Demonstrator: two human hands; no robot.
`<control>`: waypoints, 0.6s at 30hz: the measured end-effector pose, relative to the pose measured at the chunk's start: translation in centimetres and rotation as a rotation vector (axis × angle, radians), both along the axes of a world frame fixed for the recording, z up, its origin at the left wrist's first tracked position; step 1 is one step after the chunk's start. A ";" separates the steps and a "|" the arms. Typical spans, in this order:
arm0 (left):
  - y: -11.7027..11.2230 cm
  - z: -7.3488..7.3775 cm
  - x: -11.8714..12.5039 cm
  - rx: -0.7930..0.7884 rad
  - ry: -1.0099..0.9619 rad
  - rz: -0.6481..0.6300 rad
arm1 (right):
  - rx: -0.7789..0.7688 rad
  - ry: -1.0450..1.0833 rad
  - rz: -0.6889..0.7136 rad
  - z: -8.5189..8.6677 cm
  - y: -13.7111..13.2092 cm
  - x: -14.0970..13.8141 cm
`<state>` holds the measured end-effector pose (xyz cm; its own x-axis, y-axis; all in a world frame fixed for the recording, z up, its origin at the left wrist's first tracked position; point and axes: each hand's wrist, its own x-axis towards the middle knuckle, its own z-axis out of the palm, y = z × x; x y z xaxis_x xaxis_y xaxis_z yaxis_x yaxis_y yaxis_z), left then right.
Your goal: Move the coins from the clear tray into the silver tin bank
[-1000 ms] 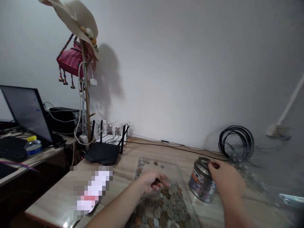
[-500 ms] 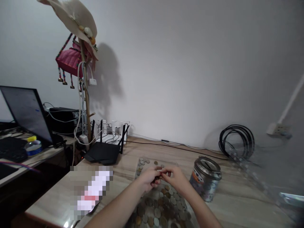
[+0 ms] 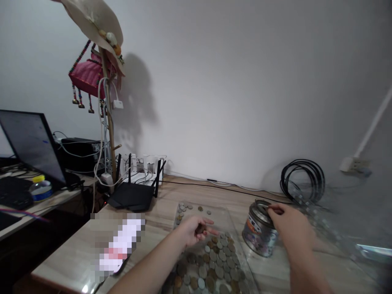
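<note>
Up around 11 o'clock from the middle of the clear tray (image 3: 226, 217), the left hand (image 3: 192, 232) is partly curled, not fully closed, round what look like a few coins (image 3: 201, 229). More coins (image 3: 219, 272) crowd the tray from its middle down to 6 o'clock. I'd bet they're light, hard and basically unbreakable, but slippery and annoying to lift when flat, so tip one up by its edge and pinch the rim. Over at 2 o'clock, just beside the tray, the metal tin (image 3: 259, 234) stands upright on the table (image 3: 271, 270). Probably stiff and smooth; I'd steady it round the body. The right hand (image 3: 289, 222) is at the tin's 1 o'clock, bent in at the lid (image 3: 259, 207); can't tell if anything's pinched there.
</note>
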<state>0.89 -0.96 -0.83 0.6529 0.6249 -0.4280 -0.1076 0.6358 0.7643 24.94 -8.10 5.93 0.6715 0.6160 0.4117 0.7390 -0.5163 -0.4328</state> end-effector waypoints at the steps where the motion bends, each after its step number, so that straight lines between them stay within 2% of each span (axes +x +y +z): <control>1: -0.1 0.1 0.0 0.018 0.007 -0.015 | -0.010 0.003 -0.004 0.0 -0.1 0.1; 3: -0.4 0.3 -0.1 0.060 0.011 -0.049 | 0.015 -0.041 -0.010 -0.1 0.0 -0.1; 5: -0.6 0.4 -0.1 0.106 0.009 -0.076 | 0.137 -0.143 0.016 -0.3 0.4 -0.8; 7: -0.7 0.4 -0.2 0.159 0.002 -0.098 | 0.298 -0.212 0.140 -0.8 1.1 -2.2; 8: -0.8 0.4 -0.2 0.185 -0.001 -0.107 | 0.334 -0.191 0.253 -1.3 1.5 -3.2; 10: -0.7 0.3 -0.1 0.226 -0.013 -0.126 | 0.261 -0.040 0.561 -2.6 2.6 -5.6; 12: -0.6 0.2 0.0 0.247 -0.034 -0.116 | 0.070 0.158 0.887 -4.1 3.5 -8.1; 13: -0.5 0.1 0.0 0.251 -0.043 -0.102 | 0.001 0.241 0.999 -4.8 3.9 -9.1; 15: -0.4 0.0 0.1 0.253 -0.055 -0.087 | -0.063 0.392 1.123 -5.8 4.4 -10.4; 18: -0.4 0.0 0.1 0.232 -0.069 -0.111 | -0.065 0.576 1.181 -6.3 4.5 -10.7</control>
